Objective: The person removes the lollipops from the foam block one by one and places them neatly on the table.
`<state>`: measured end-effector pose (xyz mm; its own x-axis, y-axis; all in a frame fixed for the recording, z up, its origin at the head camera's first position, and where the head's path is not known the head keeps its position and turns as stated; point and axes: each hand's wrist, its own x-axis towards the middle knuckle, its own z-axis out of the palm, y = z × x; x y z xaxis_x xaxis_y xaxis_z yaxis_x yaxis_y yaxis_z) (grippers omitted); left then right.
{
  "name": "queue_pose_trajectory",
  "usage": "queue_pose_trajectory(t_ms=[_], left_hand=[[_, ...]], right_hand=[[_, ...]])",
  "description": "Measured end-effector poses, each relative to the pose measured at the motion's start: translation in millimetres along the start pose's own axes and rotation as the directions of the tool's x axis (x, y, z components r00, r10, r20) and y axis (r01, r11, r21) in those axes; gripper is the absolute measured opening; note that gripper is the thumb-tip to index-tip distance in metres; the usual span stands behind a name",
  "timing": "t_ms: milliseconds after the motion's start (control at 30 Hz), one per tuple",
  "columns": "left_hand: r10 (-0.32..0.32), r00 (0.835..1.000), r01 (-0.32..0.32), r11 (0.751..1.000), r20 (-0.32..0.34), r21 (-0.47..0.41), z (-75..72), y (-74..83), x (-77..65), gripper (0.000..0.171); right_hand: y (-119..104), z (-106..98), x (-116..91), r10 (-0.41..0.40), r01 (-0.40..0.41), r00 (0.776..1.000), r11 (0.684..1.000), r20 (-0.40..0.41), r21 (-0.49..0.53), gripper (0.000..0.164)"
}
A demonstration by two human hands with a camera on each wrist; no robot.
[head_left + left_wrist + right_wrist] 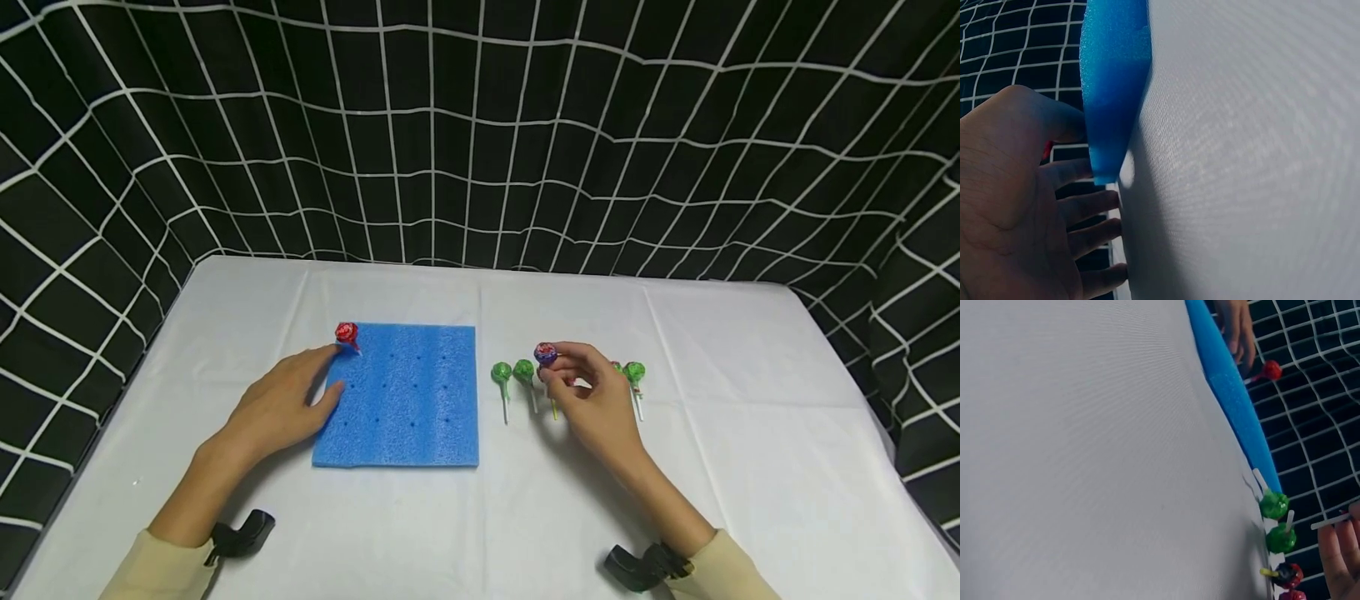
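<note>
A blue foam board (405, 400) with small holes lies on the white table. One red-wrapped lollipop (347, 333) stands at its far left corner, stick down in the foam. My left hand (281, 400) rests along the board's left edge, its fingers (1094, 237) extended beside the foam. Right of the board, my right hand (600, 400) pinches a purple-and-red lollipop (545, 354) above the table; its white stick (1332, 520) juts from the fingers in the right wrist view. Beneath and around that hand lie green lollipops (502, 372) and a dark one with a yellow stick (1286, 574).
Another green lollipop (634, 372) lies right of my right hand, partly beside others that the hand hides. White cloth (750, 467) covers the table. Black fabric with a white grid (480, 133) rises behind the table and at both sides.
</note>
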<state>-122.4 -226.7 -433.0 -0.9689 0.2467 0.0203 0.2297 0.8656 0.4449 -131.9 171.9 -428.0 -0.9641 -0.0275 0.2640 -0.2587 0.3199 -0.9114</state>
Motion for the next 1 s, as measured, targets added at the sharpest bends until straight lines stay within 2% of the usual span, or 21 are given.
queue_pose_trajectory(t_ms=[200, 633, 1000], left_hand=[[-0.001, 1.0, 0.001, 1.0, -0.004, 0.003, 0.6, 0.0, -0.4, 0.059], [0.006, 1.0, -0.006, 1.0, -0.009, -0.004, 3.9, 1.3, 1.9, 0.059], [-0.001, 1.0, 0.002, 1.0, -0.003, 0.005, 0.5, -1.3, -0.1, 0.06]], right_hand=[[2, -11, -2, 0.034, -0.035, 0.999, 0.999, -0.011, -0.029, 0.033], [6, -35, -7, 0.091, -0.095, 0.992, 0.995, -0.089, -0.041, 0.032], [10, -61, -5, 0.097, -0.106, 0.99, 0.99, -0.098, -0.093, 0.036]])
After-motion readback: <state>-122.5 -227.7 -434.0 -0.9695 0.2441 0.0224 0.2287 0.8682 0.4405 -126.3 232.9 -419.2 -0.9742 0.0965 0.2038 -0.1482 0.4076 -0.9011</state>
